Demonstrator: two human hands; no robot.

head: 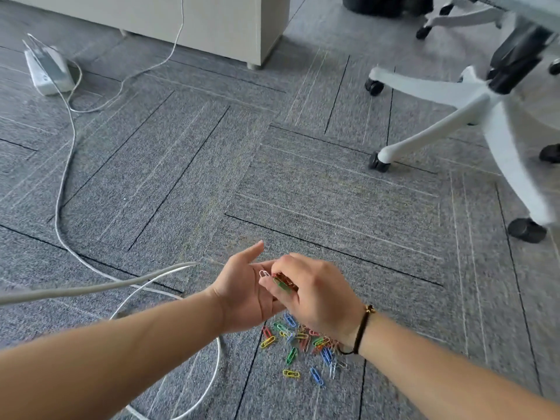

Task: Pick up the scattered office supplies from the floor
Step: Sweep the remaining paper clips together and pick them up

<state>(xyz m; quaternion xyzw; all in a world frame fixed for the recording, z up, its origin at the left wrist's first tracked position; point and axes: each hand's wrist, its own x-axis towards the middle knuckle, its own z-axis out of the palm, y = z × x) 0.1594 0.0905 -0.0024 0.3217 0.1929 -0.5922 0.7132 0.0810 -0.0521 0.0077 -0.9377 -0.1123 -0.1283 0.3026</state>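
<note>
Several coloured paper clips (298, 348) lie scattered on the grey carpet, just below my hands. My left hand (242, 294) is turned palm up with its thumb stretched out, and it cups a few clips. My right hand (315, 294), with a black cord bracelet at the wrist, hovers over that palm; its fingers are curled and pinch a small bunch of clips (280, 280), red, green and white. Part of the pile on the floor is hidden under my right wrist.
A white office chair base (472, 113) with black castors stands at the right. White cables (65, 183) loop across the carpet at the left, leading to a power strip (48, 69). A beige cabinet (218, 22) stands at the back.
</note>
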